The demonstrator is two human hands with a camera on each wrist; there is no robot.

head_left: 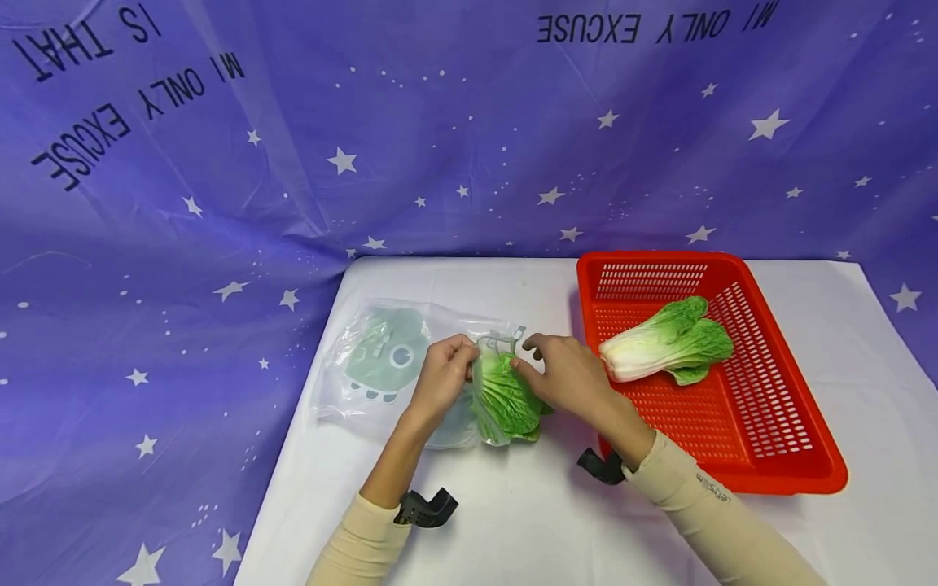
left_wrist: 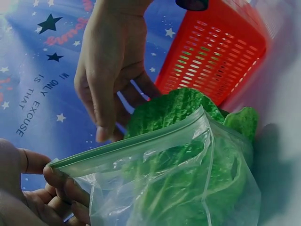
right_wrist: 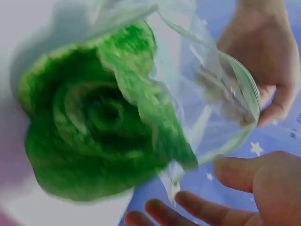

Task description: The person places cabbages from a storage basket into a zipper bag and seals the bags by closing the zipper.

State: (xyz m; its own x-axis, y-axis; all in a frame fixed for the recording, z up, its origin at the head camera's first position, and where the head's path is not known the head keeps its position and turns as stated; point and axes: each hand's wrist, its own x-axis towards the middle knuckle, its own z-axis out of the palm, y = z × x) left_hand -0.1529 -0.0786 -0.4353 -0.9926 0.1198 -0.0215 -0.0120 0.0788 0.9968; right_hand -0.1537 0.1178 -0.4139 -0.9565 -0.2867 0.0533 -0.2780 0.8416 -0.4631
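Note:
A leafy head of Chinese cabbage lies partly inside a clear zip bag, its green leaf ends sticking out of the mouth. My left hand pinches the bag's rim at one end of the green zip strip. Across the mouth, my right hand hovers by the leaves, fingers apart and loosely bent, gripping nothing. In the right wrist view its thumb comes right up to the bag's edge. The cabbage's base is hidden within the bag.
A red slotted basket stands on the right of the white table, holding a second Chinese cabbage. To the left, the flat part of the bag shows a green cartoon print. A purple starry cloth hangs behind.

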